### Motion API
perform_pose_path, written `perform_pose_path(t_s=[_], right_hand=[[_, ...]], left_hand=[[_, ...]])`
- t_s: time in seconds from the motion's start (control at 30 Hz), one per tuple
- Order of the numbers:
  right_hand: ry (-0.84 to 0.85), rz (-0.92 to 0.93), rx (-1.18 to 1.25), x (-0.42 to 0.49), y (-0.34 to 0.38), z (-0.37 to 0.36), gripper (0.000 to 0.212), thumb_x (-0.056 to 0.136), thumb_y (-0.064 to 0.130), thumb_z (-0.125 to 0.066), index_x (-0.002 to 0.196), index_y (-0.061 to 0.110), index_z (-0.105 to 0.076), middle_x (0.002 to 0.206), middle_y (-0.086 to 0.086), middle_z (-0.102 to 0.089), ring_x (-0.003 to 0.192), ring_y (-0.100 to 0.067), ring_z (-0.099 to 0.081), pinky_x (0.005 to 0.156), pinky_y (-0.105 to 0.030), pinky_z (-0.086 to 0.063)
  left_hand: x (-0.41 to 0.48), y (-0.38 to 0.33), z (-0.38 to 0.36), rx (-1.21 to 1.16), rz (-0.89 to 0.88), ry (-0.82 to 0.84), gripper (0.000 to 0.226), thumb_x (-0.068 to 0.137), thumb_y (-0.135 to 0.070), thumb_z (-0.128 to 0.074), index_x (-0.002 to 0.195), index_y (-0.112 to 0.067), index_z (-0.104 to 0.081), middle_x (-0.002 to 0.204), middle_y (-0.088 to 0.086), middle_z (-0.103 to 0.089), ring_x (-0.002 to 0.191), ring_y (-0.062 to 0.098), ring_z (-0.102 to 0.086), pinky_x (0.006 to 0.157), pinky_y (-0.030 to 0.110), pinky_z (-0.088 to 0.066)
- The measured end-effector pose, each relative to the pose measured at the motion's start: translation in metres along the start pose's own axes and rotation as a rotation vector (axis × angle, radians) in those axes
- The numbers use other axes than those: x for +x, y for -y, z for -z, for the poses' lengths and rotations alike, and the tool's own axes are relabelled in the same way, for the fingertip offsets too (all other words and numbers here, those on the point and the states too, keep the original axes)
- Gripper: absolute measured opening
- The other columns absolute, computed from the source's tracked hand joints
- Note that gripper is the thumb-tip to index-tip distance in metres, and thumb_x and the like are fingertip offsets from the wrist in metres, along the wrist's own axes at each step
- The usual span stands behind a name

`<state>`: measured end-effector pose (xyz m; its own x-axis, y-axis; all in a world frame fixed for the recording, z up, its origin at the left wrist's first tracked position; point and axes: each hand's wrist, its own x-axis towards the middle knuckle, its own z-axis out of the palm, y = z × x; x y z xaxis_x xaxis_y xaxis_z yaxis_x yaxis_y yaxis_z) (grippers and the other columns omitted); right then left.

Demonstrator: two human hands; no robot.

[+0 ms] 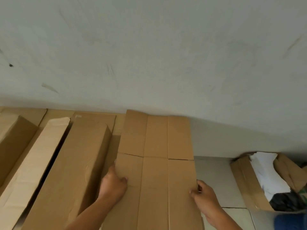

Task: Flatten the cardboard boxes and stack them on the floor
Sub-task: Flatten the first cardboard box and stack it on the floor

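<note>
A flattened brown cardboard box (156, 163) lies spread in front of me, its far flaps leaning up against the pale wall. My left hand (113, 185) grips its left edge, thumb on top of the panel. At the right edge, my right hand (203, 195) pinches the cardboard between thumb and fingers. To the left lie long unflattened boxes: a brown one (79, 163), a paler one (34, 163) and another brown one (15, 140) at the far left.
A torn open carton (245, 183) with white paper and dark items inside stands on the tiled floor (216, 176) at the right. The pale wall (149, 55) fills the upper view. Flat cardboard (93, 117) lies under the long boxes.
</note>
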<state>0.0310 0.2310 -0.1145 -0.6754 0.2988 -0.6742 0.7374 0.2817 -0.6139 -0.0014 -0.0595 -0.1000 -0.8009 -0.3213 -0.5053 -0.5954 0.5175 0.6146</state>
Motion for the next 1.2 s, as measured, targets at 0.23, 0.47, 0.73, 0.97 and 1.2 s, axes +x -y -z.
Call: perform_pose_path(t_s=[0.23, 0.47, 0.73, 0.97, 1.2], right_hand=[[-0.164, 0.518, -0.759, 0.020, 0.022, -0.013, 0.083, 0.085, 0.034, -0.060, 0.156, 0.014, -0.021, 0.163, -0.015, -0.012, 0.149, -0.033, -0.016, 0.117, -0.042, -0.025], [-0.017, 0.870, -1.005, 0.048, 0.024, -0.083, 0.057, 0.101, 0.045, -0.026, 0.155, 0.027, -0.023, 0.166, -0.004, -0.007, 0.153, -0.031, -0.004, 0.121, -0.046, 0.002], [-0.100, 0.871, -1.024, 0.055, 0.009, -0.093, 0.066, 0.101, 0.043, -0.021, 0.155, 0.005, -0.015, 0.166, -0.012, -0.005, 0.153, -0.025, 0.001, 0.121, -0.047, -0.007], [-0.131, 0.786, -1.020, 0.052, 0.011, -0.089, 0.075, 0.099, 0.049, -0.024, 0.156, 0.002, -0.010, 0.166, -0.013, 0.000, 0.153, -0.024, 0.003, 0.122, -0.043, -0.003], [-0.200, 0.634, -0.936, 0.040, -0.027, -0.030, 0.085, 0.094, 0.065, -0.029, 0.156, 0.008, -0.019, 0.164, -0.021, -0.008, 0.151, -0.035, -0.011, 0.121, -0.049, -0.017]], left_hand=[[-0.002, -0.014, -0.039, 0.740, -0.460, 0.095, 0.079, 0.095, -0.031, -0.043, 0.156, -0.034, 0.007, 0.162, 0.005, 0.027, 0.149, 0.031, 0.025, 0.121, 0.055, 0.006], [0.023, -0.009, -0.084, 0.849, -0.499, 0.158, 0.060, 0.100, -0.057, -0.012, 0.151, -0.044, 0.016, 0.159, -0.004, 0.035, 0.147, 0.030, 0.030, 0.117, 0.061, 0.011], [0.030, 0.016, -0.106, 0.842, -0.531, -0.031, 0.064, 0.098, -0.057, -0.015, 0.154, -0.039, 0.008, 0.165, -0.004, 0.020, 0.150, 0.028, 0.022, 0.117, 0.062, 0.009], [0.026, 0.007, -0.098, 0.876, -0.462, 0.056, 0.066, 0.098, -0.057, -0.009, 0.152, -0.033, 0.019, 0.161, -0.005, 0.031, 0.147, 0.027, 0.030, 0.116, 0.062, 0.013], [0.028, -0.001, -0.065, 0.734, -0.400, 0.175, 0.073, 0.098, -0.051, -0.041, 0.158, -0.030, -0.004, 0.165, 0.001, 0.020, 0.151, 0.026, 0.016, 0.119, 0.055, 0.005]])
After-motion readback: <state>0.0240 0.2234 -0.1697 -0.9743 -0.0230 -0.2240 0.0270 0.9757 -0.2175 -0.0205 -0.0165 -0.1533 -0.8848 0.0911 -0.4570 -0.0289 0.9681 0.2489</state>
